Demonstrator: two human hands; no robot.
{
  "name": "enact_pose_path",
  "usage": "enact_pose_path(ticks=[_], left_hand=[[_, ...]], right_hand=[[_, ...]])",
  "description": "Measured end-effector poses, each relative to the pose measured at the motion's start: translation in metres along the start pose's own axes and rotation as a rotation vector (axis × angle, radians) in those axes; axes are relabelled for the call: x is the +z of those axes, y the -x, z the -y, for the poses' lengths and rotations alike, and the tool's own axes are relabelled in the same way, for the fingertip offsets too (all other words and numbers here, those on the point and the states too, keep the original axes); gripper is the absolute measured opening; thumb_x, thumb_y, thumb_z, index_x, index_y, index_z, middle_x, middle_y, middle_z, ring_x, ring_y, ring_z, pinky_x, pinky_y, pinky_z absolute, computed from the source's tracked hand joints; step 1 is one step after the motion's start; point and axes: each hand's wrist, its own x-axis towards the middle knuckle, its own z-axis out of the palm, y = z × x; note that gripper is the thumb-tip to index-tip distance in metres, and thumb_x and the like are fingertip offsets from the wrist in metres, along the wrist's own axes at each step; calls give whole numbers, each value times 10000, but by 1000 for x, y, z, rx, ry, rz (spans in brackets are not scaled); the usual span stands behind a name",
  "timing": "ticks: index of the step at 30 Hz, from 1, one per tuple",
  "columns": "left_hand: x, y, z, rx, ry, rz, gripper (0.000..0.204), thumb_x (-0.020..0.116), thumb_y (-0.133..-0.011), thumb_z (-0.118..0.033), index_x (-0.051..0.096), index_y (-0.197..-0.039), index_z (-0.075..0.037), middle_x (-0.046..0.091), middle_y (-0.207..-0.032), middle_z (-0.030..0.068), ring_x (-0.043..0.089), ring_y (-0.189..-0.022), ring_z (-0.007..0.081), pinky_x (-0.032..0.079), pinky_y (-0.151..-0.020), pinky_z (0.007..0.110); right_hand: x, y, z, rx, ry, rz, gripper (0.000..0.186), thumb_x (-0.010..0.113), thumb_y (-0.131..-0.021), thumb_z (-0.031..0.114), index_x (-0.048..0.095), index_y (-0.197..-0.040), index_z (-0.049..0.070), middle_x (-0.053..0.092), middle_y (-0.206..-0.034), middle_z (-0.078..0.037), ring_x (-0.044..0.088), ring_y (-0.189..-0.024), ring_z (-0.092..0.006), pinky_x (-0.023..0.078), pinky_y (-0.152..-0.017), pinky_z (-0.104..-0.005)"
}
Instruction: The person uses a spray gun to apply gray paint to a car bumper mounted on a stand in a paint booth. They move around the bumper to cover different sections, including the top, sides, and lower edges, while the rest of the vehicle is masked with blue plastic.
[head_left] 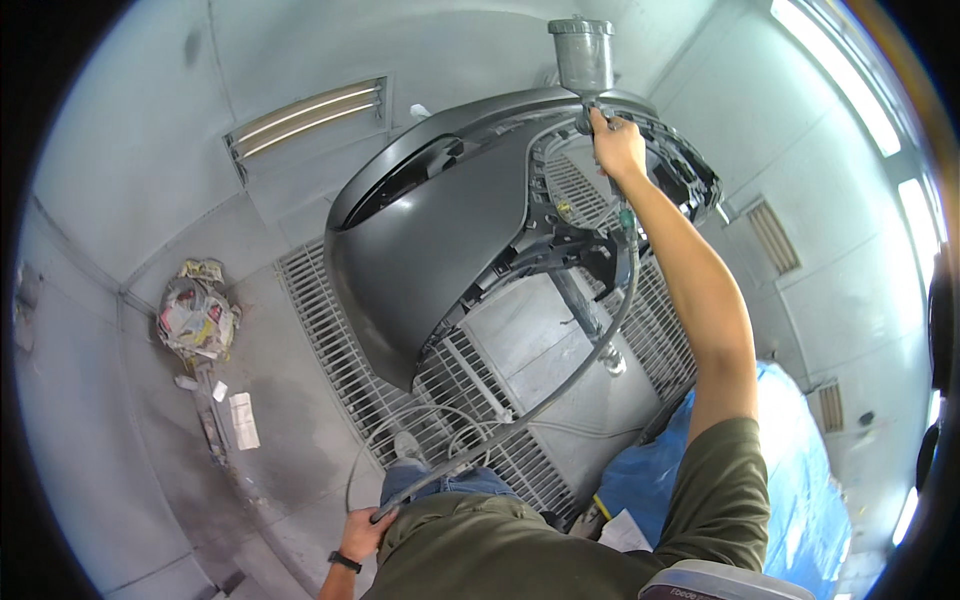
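My right hand (pixel 620 148) is closed round the grip of a spray gun (pixel 588 108), held out at the far end of my stretched arm. A grey paint cup (pixel 584 62) with a ribbed lid sits upright on top of the gun. From the grip an air hose (pixel 590 365) curves down to my waist, where my left hand (pixel 362 535) is closed on it. Beyond and left of the gun stands a dark grey car bumper (pixel 440 235), its smooth outer face to the left. The gun overlaps the bumper's far edge; whether they touch, I cannot tell.
Metal floor grating (pixel 335 345) lies under the bumper. Crumpled paper and masking waste (pixel 198 315) sits on the floor at the left, near a loose paper strip (pixel 244 420). Blue plastic sheeting (pixel 780 470) covers something at my right. Hose loops (pixel 372 440) lie near my feet.
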Motion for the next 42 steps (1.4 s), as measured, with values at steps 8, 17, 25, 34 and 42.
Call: enact_pose_path(ticks=[8,17,25,34,42], left_hand=[[-19,22,20,42,69,20,359,738,-858,-296,655,-701,16,432,-514,163,369,-472,217,355,-487,393],[26,44,45,-39,323,-130,288,755,-845,-232,682,-708,11,444,-496,133,375,-485,168,372,-494,365],[78,64,79,-116,357,-357,298,802,-805,-191,656,-653,20,433,-496,165,356,-466,216,353,-478,385],[114,45,5,-88,382,-356,305,797,-800,-178,634,-635,20,483,-496,111,411,-475,145,372,-477,361],[148,6,-101,-12,370,-325,335,764,-841,-194,608,-636,20,448,-481,92,397,-476,108,355,-461,353]], right_hand=[[91,-24,67,-265,131,53,528,595,-957,465,716,-1076,-35,723,-825,-236,718,-615,-332,568,-566,-395],[210,25,149,-330,328,341,556,539,-966,496,717,-1093,-16,721,-784,-215,720,-620,-325,595,-676,-407],[315,125,185,-378,225,847,557,558,-963,481,720,-1006,-50,729,-816,-194,711,-604,-291,601,-593,-395],[255,70,146,-394,195,875,533,590,-949,498,732,-1042,-7,720,-743,-152,708,-623,-245,582,-503,-348],[120,-61,71,-374,102,716,522,566,-968,477,727,-1069,-9,702,-689,-129,675,-550,-194,553,-469,-326]])
